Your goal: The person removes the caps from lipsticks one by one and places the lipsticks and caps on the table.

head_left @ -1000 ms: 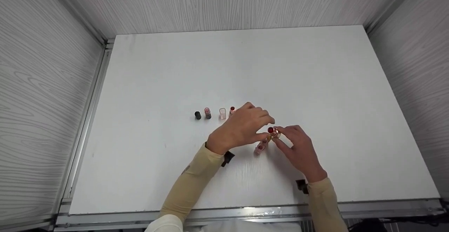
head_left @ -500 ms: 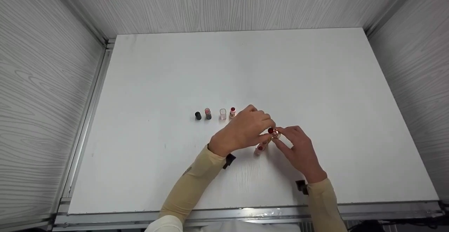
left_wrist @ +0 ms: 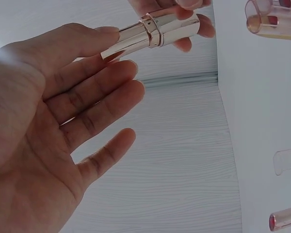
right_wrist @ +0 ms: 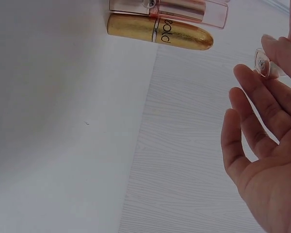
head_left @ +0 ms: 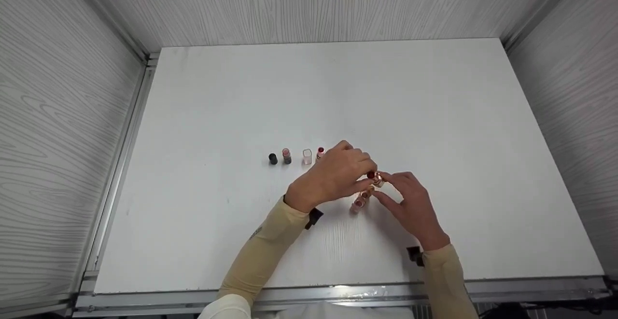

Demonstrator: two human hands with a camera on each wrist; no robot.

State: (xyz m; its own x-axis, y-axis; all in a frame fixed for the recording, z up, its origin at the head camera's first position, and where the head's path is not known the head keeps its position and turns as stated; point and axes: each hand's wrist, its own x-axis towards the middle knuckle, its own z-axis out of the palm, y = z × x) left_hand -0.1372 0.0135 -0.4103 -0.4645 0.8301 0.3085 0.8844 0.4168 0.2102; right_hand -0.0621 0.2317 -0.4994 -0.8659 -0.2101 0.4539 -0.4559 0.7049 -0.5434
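Observation:
A shiny rose-gold lipstick (left_wrist: 172, 30), its dark red tip (head_left: 371, 175) showing in the head view, is held between both hands. My left hand (head_left: 335, 172) pinches its tip-side end between thumb and index finger, the other fingers spread out in the left wrist view. At the opposite end, the thumb and fingers of my right hand (head_left: 410, 205) grip the base, whose clear end (right_wrist: 262, 63) shows in the right wrist view. Just below the hands stand a gold bullet-shaped lipstick (right_wrist: 160, 31) and clear pink lipstick tubes (head_left: 357, 204).
Left of my hands, a row on the white table (head_left: 217, 116) has a black cap (head_left: 273, 159), a pink lipstick (head_left: 287, 156), a clear cap (head_left: 307, 157) and a red lipstick (head_left: 320, 153), partly behind my left hand. Wood-grain panels (head_left: 309, 7) enclose the back and sides.
My left fingertips have come together at the lipstick's tip end. The lipstick has shifted slightly up and left in the head view; the right hand has barely moved.

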